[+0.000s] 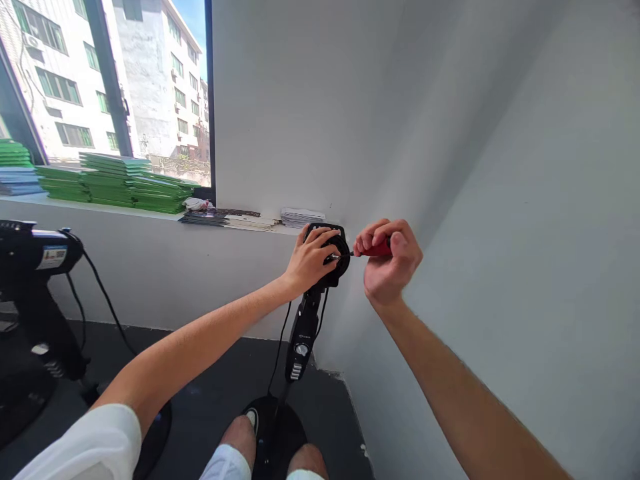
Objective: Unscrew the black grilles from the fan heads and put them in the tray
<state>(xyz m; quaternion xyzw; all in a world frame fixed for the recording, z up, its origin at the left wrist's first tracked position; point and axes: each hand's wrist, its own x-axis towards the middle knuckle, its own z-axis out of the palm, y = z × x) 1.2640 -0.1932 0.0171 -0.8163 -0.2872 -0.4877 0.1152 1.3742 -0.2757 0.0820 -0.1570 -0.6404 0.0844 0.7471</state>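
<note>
A black pedestal fan (pixel 303 333) without grille or blades stands before me, with a dial and buttons on its column. My left hand (pixel 315 257) lies over its motor head (pixel 344 263), fingers curled around the front and holding it. My right hand (pixel 393 257), closed in a fist, grips the red handle of a screwdriver (pixel 373 249). The screwdriver's thin shaft points left at the middle of the motor head, near my left fingertips. Whether its tip sits in a screw is too small to tell.
Another black fan (pixel 37 267) without a grille stands at left, its cord hanging down. On the window sill lie stacks of green packets (pixel 113 183) and flat papers (pixel 303 217). White walls meet in the corner behind the fan. My knees flank the round fan base (pixel 280 427).
</note>
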